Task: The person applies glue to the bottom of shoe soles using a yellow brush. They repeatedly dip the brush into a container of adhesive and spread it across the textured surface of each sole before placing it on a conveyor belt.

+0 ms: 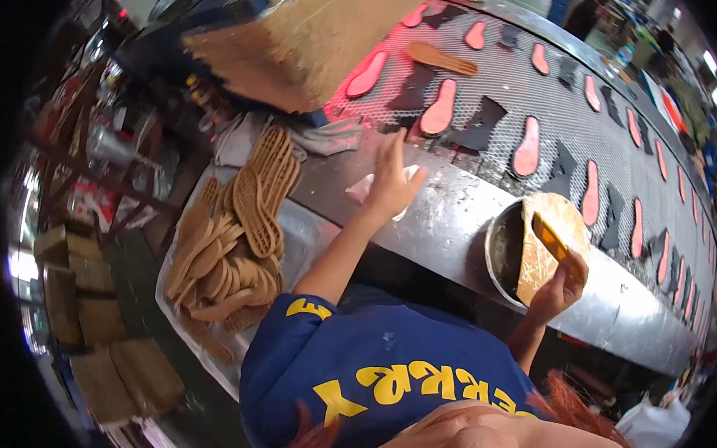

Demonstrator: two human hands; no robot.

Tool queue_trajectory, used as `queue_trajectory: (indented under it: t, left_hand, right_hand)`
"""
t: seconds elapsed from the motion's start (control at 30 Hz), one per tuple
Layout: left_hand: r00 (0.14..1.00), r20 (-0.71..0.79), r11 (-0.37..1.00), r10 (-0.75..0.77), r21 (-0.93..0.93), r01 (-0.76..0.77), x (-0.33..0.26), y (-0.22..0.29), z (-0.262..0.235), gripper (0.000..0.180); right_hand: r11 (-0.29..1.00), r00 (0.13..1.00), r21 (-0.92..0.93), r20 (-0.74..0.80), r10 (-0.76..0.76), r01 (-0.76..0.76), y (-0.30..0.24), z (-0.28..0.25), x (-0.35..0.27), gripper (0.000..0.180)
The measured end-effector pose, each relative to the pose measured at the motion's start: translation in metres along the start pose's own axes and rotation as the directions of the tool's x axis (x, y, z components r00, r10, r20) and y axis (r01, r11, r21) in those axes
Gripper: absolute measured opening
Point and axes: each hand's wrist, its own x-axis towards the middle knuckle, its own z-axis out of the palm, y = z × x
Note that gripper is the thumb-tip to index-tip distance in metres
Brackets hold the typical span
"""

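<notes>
While cardboard boxes (144, 374) stand on the floor at the far left, a pale tray (311, 234) sits beside the left end of the metal surface (454, 197), its middle heaped with brown soles (256, 208), some standing on edge and some lying flat with a waffled face up. A grey cloth (330, 138) lies past the tray's far corner. Over the surface's left part is the left hand (393, 184), its fingers spread and apparently gripping nothing; a pink-and-white scrap (360, 189) shows behind it, though I cannot tell whether the two touch. Beyond the surface's far edge, the mesh belt (502, 79) carries rows of pink sole-shaped pieces (527, 147) with black pieces (480, 125) between them, reaching to its right end, and one tan sole (442, 58) near its left edge. Nearer the surface's right end, at its near edge, is a round metal bowl (500, 253), partly covered by a crusted board (560, 215). The right hand (560, 288) has its fingers closed around a yellow tool (551, 237), held over the board. As I judge it, laying out along the belt is well advanced, while the soles in the tray look like the share left to handle.
</notes>
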Motion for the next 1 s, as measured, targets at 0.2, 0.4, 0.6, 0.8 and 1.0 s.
queue_trajectory:
  t: [0.2,0.4,0.6,0.8,1.0]
  left_hand:
    - [0.805,-0.440,0.287,-0.398,0.774,0.565,-0.058,-0.027,-0.131,0.086]
    - [0.604,-0.431,0.052,-0.671,0.785,0.618,-0.110,-0.071,-0.171,0.085]
    - [0.497,-0.417,0.206,-0.761,0.572,0.794,-0.080,-0.054,-0.184,0.073]
    - [0.696,-0.453,0.656,-0.558,0.273,0.703,-0.089,-0.047,-0.163,0.080]
    - [0.708,-0.326,0.765,-0.626,-0.433,0.477,-0.085,-0.034,-0.135,0.077]
  right_hand:
    - [0.913,0.977,-0.409,0.191,0.099,-0.012,0.030,-0.031,-0.018,0.017]
    - [0.836,0.945,-0.505,0.323,-0.045,0.213,0.008,-0.003,-0.015,0.015]
    - [0.701,0.892,-0.629,0.451,-0.023,0.336,0.006,-0.011,-0.015,0.020]
    - [0.482,0.817,-0.715,0.577,-0.003,0.507,-0.006,0.011,-0.026,0.016]
    - [0.635,0.857,-0.667,0.515,0.016,0.389,-0.012,-0.002,-0.026,0.019]
